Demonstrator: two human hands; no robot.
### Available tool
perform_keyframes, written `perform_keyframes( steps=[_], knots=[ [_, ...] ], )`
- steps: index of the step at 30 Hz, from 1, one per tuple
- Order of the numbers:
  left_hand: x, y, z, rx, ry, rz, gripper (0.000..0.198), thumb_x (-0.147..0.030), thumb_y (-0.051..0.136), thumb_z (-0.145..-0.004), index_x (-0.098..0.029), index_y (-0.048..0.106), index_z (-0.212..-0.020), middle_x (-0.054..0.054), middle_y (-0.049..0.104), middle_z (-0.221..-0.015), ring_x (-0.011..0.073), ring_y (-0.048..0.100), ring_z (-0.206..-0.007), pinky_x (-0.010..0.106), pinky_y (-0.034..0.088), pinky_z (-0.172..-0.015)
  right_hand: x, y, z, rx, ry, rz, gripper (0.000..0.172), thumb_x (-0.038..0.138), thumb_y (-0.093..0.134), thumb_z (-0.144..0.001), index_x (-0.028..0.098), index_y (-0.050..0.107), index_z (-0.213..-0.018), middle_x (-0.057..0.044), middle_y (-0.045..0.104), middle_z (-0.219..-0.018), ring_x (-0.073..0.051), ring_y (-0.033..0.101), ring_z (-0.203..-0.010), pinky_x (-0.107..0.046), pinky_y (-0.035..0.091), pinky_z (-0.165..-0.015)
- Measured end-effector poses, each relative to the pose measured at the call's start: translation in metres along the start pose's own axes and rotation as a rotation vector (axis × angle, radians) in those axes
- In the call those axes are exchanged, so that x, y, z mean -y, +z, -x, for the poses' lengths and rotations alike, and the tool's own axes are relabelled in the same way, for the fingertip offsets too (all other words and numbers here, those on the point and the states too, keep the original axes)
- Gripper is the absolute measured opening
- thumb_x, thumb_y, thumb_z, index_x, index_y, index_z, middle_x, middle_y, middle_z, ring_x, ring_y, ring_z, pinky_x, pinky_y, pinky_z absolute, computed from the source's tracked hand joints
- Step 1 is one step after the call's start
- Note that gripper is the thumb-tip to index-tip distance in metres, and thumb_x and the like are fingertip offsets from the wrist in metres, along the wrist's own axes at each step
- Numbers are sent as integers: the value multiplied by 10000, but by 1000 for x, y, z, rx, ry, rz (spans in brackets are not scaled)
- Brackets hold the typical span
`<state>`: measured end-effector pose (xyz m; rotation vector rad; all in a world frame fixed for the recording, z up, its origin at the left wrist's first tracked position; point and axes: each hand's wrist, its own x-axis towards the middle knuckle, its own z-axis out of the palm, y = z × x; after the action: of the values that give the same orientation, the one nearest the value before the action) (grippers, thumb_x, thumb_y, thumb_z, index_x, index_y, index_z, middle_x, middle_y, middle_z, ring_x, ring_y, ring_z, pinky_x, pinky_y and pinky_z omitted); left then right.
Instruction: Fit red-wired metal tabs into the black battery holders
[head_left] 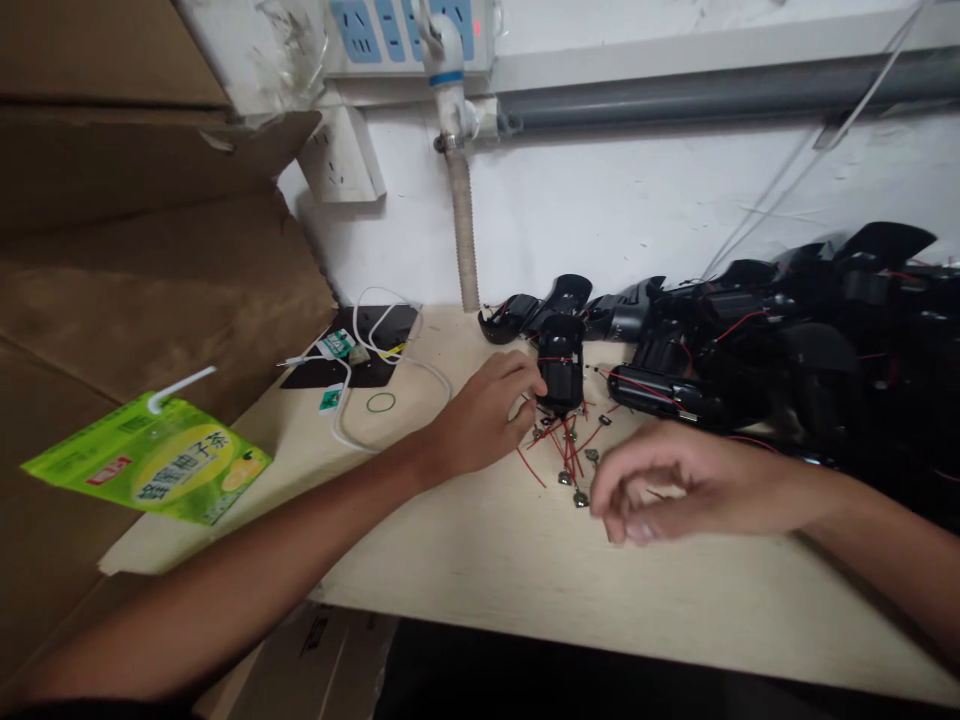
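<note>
Reaching step, likely: left hand (491,412) narrowly open, black shell (561,372) at its two o'clock; right hand (690,480) curled (blurred, can't tell if holding), wired boards (580,497) at nine. Wants fine pinch.

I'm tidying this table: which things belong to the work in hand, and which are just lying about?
Seemingly in use:
- black casing by the left hand
- small red-wired parts near the right hand
- heaped black casings

Seemingly lying about:
- green pouch with straw
- white cable
- dark sheet
</note>
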<state>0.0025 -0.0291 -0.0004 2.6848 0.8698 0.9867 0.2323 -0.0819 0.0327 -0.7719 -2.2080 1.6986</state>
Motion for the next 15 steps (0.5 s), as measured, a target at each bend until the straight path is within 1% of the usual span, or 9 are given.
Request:
perform_keyframes(
  steps=[2,3,4,5,7,9,12,15],
  knots=[
    [0,1,1,31,33,-43,223,-51,464,-817,-162,578,-972,85,600,-1094,202,551,-1061,393,489,-926,-4,-7,-1,-240,-10,64,132,260,613,-843,134,652,-844,-27,648,-719,-105,578,-612,-210,453,-535],
    [1,1,2,51,51,-64,250,-47,447,-824,-157,576,-1008,98,592,-1137,210,540,-1099,407,484,-946,-6,-10,-2,-321,-2,117,139,270,606,-845,141,640,-809,-11,620,-692,-96,552,-592,-202,425,-516],
    [1,2,2,76,67,-86,282,-43,428,-830,-150,572,-1048,111,580,-1182,218,526,-1140,420,474,-972,-7,-13,-1,-353,25,177,143,277,604,-841,147,628,-784,4,592,-666,-91,529,-578,-198,401,-503],
    [1,3,3,104,78,-108,314,-38,412,-836,-140,564,-1090,125,564,-1227,227,506,-1185,433,459,-1002,-8,-14,-1,-339,71,242,142,278,607,-833,154,616,-765,16,567,-644,-88,512,-568,-197,384,-496],
    [1,4,5,153,92,-152,363,-38,393,-849,-119,540,-1171,143,534,-1298,241,464,-1261,450,424,-1055,-11,-16,0,-249,158,381,138,278,602,-826,168,591,-743,32,535,-618,-87,484,-548,-200,358,-485],
    [2,5,6,177,101,-188,386,-46,388,-862,-110,515,-1222,144,525,-1330,240,448,-1292,455,407,-1080,-15,-15,0,-201,196,543,144,277,589,-830,181,563,-727,37,523,-616,-92,471,-549,-211,349,-496],
    [1,5,5,184,123,-212,390,-39,396,-858,-116,518,-1220,128,573,-1290,221,495,-1251,442,429,-1065,-21,-13,-2,-194,162,736,160,242,553,-854,189,509,-709,29,526,-652,-110,483,-598,-236,355,-551],
    [-3,2,3,187,142,-236,317,-43,424,-853,-103,581,-1123,121,640,-1179,224,560,-1140,422,469,-1004,-22,-11,-1,-158,86,866,187,200,486,-900,187,479,-714,0,552,-729,-135,518,-675,-266,364,-609]
  ],
)
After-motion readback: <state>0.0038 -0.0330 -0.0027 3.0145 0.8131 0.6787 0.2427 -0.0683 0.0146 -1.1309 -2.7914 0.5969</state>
